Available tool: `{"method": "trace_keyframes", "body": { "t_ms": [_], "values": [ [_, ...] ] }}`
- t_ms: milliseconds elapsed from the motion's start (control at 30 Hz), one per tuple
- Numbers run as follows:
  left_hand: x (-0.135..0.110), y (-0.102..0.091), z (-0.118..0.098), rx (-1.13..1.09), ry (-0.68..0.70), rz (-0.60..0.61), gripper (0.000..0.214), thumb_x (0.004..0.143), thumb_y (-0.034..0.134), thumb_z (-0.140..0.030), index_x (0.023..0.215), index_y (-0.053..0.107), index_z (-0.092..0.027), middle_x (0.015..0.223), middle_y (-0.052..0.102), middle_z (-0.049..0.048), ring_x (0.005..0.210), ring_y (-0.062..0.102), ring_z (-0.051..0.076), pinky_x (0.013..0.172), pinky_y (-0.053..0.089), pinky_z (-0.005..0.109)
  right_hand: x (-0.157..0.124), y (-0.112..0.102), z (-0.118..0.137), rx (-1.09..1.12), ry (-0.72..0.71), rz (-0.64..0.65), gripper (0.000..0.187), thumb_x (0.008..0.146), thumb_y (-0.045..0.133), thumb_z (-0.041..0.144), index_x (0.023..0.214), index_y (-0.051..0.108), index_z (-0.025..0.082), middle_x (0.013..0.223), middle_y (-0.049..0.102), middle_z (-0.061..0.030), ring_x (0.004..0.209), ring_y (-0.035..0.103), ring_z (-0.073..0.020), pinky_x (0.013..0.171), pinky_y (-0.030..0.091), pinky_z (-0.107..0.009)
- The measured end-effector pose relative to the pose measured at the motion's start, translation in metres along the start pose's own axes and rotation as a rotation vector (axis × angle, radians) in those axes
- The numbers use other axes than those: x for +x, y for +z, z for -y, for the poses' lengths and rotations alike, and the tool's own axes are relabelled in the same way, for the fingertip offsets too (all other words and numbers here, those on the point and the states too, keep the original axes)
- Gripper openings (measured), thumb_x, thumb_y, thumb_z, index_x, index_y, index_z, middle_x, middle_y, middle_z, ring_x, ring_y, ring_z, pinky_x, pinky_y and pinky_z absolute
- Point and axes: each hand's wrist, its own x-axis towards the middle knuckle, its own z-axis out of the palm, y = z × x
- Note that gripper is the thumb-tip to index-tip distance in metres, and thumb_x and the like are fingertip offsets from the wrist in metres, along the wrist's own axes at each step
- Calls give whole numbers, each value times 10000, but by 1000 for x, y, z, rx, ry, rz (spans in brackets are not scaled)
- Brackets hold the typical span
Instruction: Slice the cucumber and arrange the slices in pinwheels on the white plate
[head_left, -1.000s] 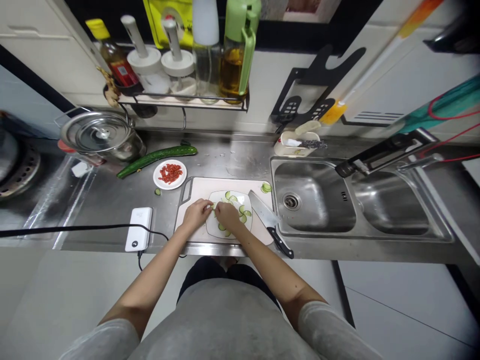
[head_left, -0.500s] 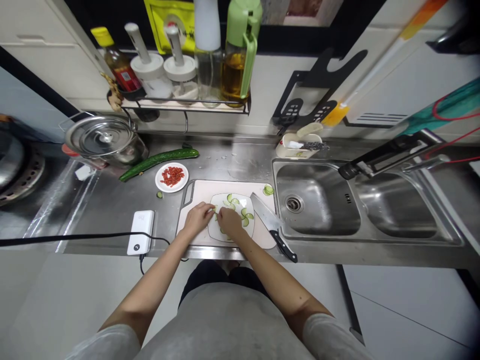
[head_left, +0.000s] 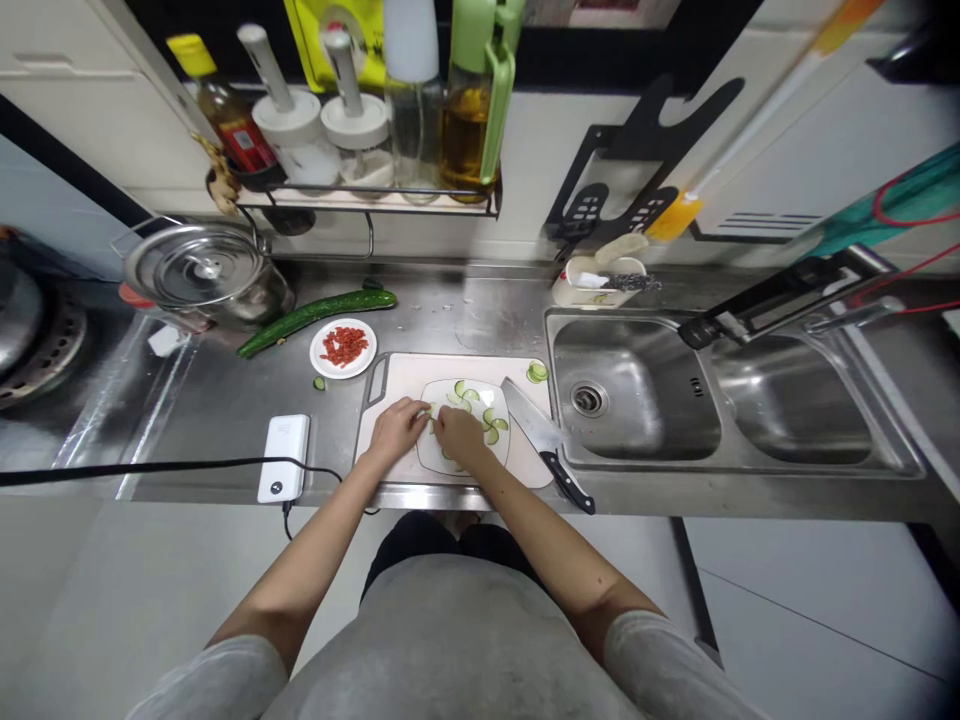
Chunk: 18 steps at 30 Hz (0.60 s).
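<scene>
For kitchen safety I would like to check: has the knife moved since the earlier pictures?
No, the knife shows no visible shift in any direction, judged against the fixed sink beside it.

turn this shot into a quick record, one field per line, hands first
left hand: fingertips over the left side of the square plate; grip too small to tell
right hand: over the same plate, beside the left; fingertips' hold hidden
square plate: on the cutting board, with cucumber slices arranged on it
knife: right of the plate, handle past the board's edge
spare slices: board's far right corner
small plate: round, white, holding red pieces
long cucumber: behind the small plate
sink: right of the board, two basins
</scene>
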Motion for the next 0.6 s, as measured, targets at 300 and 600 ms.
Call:
{"method": "trace_keyframes", "body": {
  "t_ms": [300, 600],
  "values": [
    [-1, 3, 1, -25, 13, -33, 229, 882, 526, -303, 1036, 683, -237, 804, 598, 24, 748, 561, 157, 696, 406, 265, -2, 2, 0, -25, -28, -12, 259, 982, 366, 315, 1046, 570, 169, 962, 662, -92, 873, 608, -201, 662, 394, -270],
    [-13, -6, 8, -312, -338, -314, 277, 846, 534, -360, 1023, 679, -204, 758, 566, 11, 662, 503, 141, 666, 391, 261, -6, -11, -11, 72, -60, -77, 191, 958, 413, 253, 936, 588, 179, 898, 669, -64, 778, 585, -169, 603, 330, -255]
  ]
}}
